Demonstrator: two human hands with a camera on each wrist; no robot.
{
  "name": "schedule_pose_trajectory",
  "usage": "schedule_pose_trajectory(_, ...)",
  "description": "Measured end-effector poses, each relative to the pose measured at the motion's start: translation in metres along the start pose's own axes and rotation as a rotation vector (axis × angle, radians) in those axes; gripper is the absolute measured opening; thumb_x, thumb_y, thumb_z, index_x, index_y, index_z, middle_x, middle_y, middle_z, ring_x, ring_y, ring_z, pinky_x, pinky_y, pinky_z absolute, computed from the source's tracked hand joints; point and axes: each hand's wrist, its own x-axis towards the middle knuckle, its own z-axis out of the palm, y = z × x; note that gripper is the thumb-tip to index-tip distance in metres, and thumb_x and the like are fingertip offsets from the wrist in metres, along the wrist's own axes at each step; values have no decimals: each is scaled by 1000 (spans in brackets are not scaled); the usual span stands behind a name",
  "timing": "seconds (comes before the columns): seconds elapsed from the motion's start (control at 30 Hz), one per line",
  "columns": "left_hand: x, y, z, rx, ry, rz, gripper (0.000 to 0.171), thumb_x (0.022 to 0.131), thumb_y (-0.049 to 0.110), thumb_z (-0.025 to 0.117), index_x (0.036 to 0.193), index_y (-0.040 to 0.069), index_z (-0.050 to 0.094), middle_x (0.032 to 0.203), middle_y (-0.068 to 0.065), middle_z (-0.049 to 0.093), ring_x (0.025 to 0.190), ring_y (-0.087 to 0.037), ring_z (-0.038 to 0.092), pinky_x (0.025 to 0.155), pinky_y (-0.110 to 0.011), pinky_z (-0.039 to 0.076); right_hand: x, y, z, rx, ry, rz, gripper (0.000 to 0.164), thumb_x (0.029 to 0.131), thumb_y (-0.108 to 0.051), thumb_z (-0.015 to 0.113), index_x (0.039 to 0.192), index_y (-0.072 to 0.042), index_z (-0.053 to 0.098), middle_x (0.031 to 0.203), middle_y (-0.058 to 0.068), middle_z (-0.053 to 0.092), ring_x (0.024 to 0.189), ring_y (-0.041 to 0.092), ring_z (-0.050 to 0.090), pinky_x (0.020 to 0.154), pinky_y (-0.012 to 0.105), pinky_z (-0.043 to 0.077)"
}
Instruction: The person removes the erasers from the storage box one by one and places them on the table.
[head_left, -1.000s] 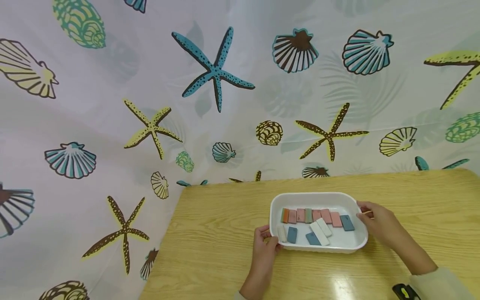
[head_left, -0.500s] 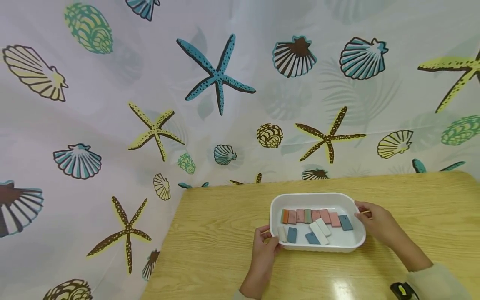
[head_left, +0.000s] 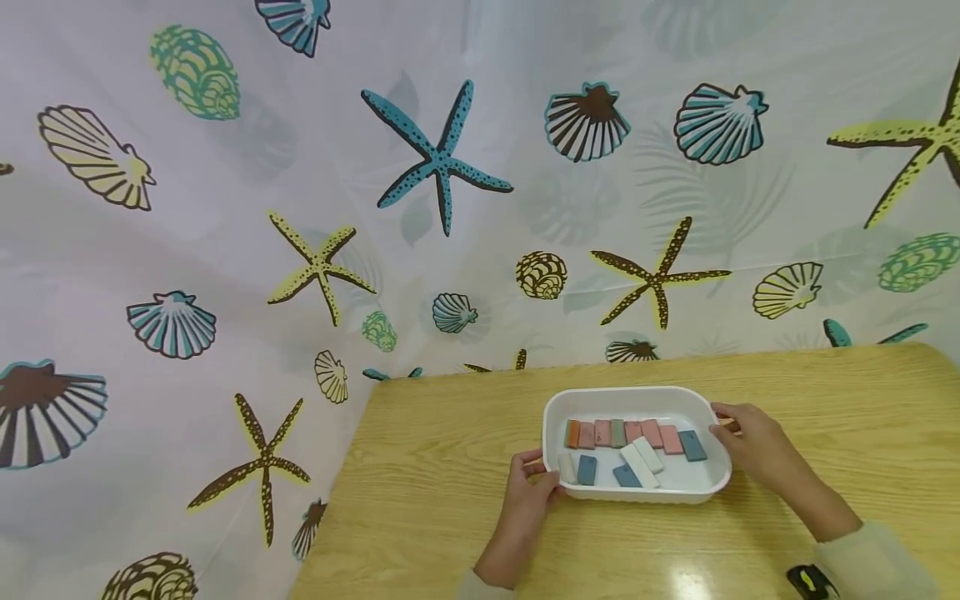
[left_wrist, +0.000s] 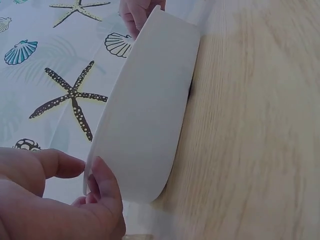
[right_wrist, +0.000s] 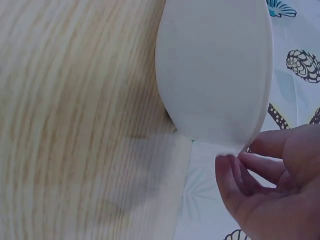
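A white plastic tray (head_left: 686,482) with raised walls holds several flat rectangular blocks. A row of pink blocks (head_left: 652,433), with a green one (head_left: 617,433) and an orange-and-green one (head_left: 573,434), lies along its far side. Blue blocks (head_left: 587,470) and white blocks (head_left: 639,465) lie nearer the front. The left hand (head_left: 529,492) pinches the rim at the tray's left front corner, thumb and finger on either side in the left wrist view. At the right end, the right hand (head_left: 759,442) pinches the rim between thumb and fingers.
The tray is over a wood-grain table (head_left: 435,467). A white curtain (head_left: 480,250) printed with starfish and shells stands behind the table and along its left side. A black object (head_left: 812,582) sits by the right sleeve.
The head view has shifted slightly, so the curtain pattern sits lower and further right. Both hands keep their hold on the tray, which shows little movement.
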Motion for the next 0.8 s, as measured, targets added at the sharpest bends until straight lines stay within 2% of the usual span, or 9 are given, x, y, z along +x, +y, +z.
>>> schedule_pose_trajectory(0.07,1,2,-1,108,12,54,40,87,2,58,123,3,41,108,-15,42,81,-17,51,72,-30,50,-1,-3,-1,-33,50,-13,40,92,-10,56,123,14,48,115,35,46,97,46,52,74,52,48)
schedule_pose_trajectory(0.2,6,8,-1,375,92,186,34,88,6,58,119,7,46,107,-9,44,81,-15,47,64,-24,45,-6,-17,0,-75,168,-78,31,87,-4,59,115,9,57,111,32,51,94,44,53,73,54,47)
schedule_pose_trajectory(0.3,15,12,1,484,141,245,28,89,8,57,116,10,49,106,-6,45,80,-14,46,63,-24,45,-7,-33,3,-56,166,-125,28,86,-3,59,111,8,59,103,25,57,88,36,57,70,48,49)
schedule_pose_trajectory(0.43,34,17,3,500,132,257,26,90,9,55,116,7,50,105,-7,47,78,-14,47,64,-26,45,-9,-49,13,-3,88,-145,25,85,-2,61,108,8,60,95,17,62,80,25,60,65,39,51)
schedule_pose_trajectory(0.53,48,20,4,500,121,229,28,89,10,54,116,3,52,102,-9,50,77,-15,48,63,-27,45,-7,-53,24,4,53,-153,24,82,-2,65,103,9,62,90,14,63,76,21,60,64,36,50)
schedule_pose_trajectory(0.67,62,20,7,523,126,195,25,90,13,53,112,2,54,93,-7,52,75,-16,50,59,-28,46,-2,-53,38,6,-2,-138,25,80,-2,66,101,11,62,89,15,64,77,22,61,67,38,51)
schedule_pose_trajectory(0.8,69,18,10,523,141,168,21,90,16,55,108,5,56,85,-5,53,72,-15,51,57,-27,46,1,-54,47,5,-38,-90,25,79,-3,67,100,11,61,88,16,64,79,26,60,69,41,50)
